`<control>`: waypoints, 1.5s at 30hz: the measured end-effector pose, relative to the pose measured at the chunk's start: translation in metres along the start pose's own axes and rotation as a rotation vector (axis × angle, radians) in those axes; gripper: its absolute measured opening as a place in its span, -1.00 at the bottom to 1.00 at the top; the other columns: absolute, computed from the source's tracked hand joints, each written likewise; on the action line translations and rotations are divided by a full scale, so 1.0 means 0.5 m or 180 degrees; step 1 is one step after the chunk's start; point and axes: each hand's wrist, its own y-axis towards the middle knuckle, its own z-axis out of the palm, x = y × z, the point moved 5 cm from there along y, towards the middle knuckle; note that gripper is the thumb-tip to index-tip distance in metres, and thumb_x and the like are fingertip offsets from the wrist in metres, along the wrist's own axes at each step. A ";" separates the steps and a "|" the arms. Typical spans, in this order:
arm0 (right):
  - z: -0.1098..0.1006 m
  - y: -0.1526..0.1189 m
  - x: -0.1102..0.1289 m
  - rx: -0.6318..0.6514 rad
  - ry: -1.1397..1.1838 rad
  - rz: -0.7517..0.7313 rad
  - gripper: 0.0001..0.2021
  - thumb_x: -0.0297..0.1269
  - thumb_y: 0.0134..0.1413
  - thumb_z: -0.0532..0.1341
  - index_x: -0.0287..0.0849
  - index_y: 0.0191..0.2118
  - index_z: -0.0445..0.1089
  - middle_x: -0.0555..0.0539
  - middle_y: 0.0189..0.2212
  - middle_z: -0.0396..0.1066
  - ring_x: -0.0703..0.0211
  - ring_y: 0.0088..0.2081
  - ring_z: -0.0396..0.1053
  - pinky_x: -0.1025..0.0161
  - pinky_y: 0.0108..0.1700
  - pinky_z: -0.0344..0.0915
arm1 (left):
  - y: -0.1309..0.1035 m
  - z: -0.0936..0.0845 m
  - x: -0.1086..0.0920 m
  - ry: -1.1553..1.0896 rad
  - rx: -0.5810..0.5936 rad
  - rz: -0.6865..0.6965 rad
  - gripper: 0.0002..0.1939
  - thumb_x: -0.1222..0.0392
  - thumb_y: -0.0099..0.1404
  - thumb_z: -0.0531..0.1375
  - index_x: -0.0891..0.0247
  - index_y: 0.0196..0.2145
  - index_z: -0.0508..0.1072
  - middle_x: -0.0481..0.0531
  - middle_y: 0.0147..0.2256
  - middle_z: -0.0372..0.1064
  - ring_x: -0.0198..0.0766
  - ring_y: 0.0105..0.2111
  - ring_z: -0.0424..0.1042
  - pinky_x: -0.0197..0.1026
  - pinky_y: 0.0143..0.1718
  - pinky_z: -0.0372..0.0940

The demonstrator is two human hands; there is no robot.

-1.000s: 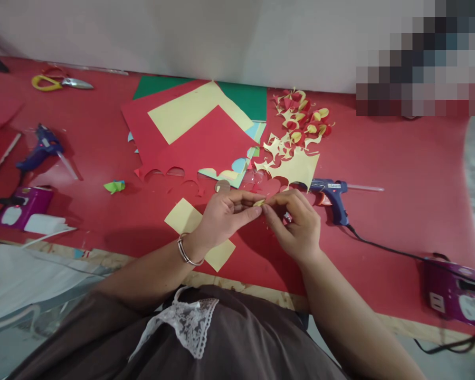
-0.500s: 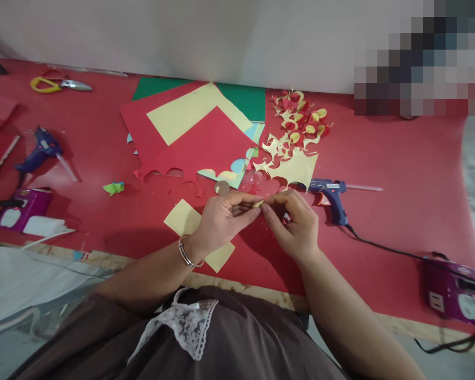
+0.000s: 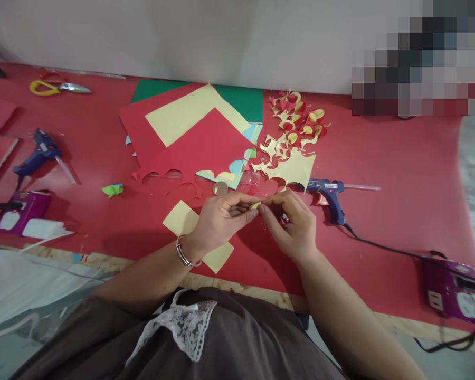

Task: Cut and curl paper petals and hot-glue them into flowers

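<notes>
Between the fingertips of both hands is a small piece of yellow paper [image 3: 255,206], partly hidden by the fingers. My left hand [image 3: 225,219], with a bracelet at the wrist, pinches it from the left. My right hand [image 3: 291,221] pinches its right end with thumb and forefinger. Under my left hand and wrist lies yellow paper [image 3: 181,217], its middle covered. A round brownish disc [image 3: 220,188] rests just beyond my left hand. Something small and shiny shows behind my right thumb, too small to name. A blue hot glue gun [image 3: 330,198] lies right of my right hand.
Red and yellow paper sheets [image 3: 206,140] are stacked at the back. Yellow offcuts [image 3: 293,166] and small red-and-yellow paper pieces [image 3: 306,124] lie to their right. At left are scissors [image 3: 59,87], another glue gun [image 3: 41,153] and a purple power block [image 3: 26,208]; another purple block [image 3: 455,295] sits right.
The yellow piece shows a little more between the fingertips. Both hands keep their pinch in nearly the same place, and the whole view has shifted slightly.
</notes>
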 end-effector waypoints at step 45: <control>-0.020 -0.008 -0.068 -0.0343 0.0241 0.1149 -0.81 -0.10 0.35 0.31 -0.10 -0.23 0.48 0.01 -0.38 0.45 0.23 -0.44 0.32 0.22 -0.35 0.25 | 0.046 -0.018 -0.008 0.2924 0.0144 0.1181 -0.89 0.20 0.48 0.27 0.23 -0.08 0.47 0.12 -0.18 0.54 -0.04 -0.12 0.48 0.06 0.03 0.40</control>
